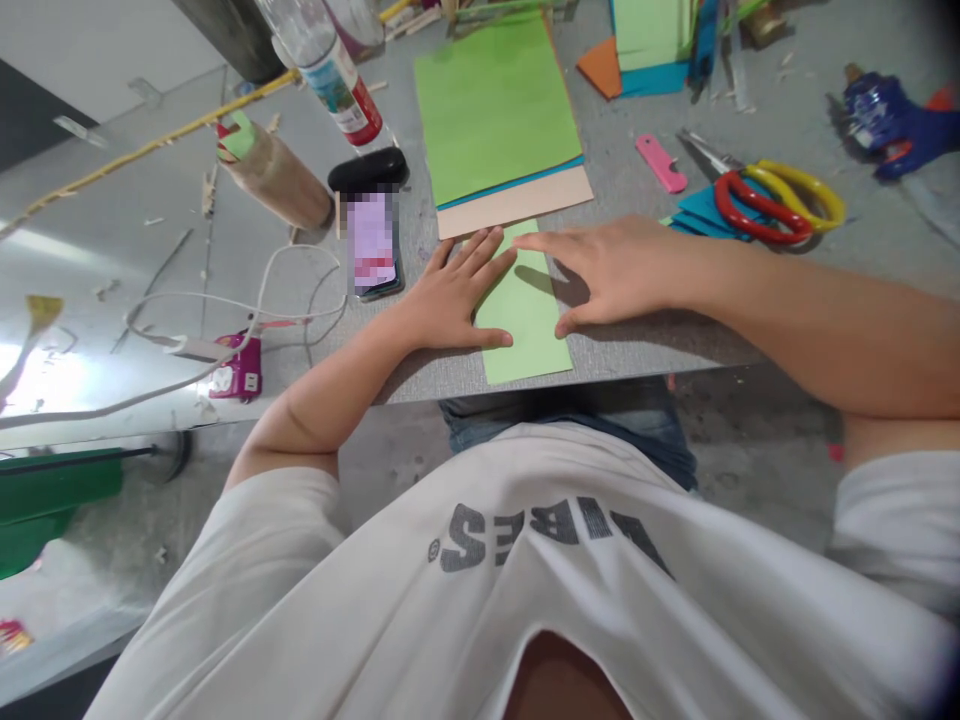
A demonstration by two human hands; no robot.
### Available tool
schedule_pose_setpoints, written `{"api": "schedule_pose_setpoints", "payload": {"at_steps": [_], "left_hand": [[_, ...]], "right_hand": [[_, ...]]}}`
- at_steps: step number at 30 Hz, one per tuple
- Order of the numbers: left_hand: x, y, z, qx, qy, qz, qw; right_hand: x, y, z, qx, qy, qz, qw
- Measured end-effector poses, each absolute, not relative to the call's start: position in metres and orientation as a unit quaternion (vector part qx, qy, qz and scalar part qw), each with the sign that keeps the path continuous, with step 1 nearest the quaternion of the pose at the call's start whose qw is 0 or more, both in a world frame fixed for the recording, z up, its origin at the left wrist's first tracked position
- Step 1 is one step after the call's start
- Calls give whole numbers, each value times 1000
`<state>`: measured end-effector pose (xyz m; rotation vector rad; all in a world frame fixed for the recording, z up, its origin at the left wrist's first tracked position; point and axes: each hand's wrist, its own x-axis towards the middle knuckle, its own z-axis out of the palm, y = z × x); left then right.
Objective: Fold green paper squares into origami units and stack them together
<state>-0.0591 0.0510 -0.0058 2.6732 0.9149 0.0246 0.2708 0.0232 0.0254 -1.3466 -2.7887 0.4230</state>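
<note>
Smartphone (373,240) lies left of both hands. Left hand (448,303) rests palm down, fingers extended, thumb spread across 1 pale green paper strip (531,315). Strip lies on the grey tabletop (439,372), by its near edge. Right hand (619,265) arches at the strip's right side, index finger and thumb parted, gripping nothing; fingertip contact cannot be confirmed. Scissors (781,205) lie farther right.
</note>
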Motion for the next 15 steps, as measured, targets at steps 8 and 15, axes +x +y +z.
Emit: {"api": "schedule_pose_setpoints", "payload": {"at_steps": [8, 15], "left_hand": [[-62, 52, -12, 934, 317, 31, 164], [-62, 51, -11, 934, 314, 47, 162]], "right_hand": [[271, 3, 26, -340, -919, 195, 30], [274, -5, 11, -219, -956, 162, 111]]}}
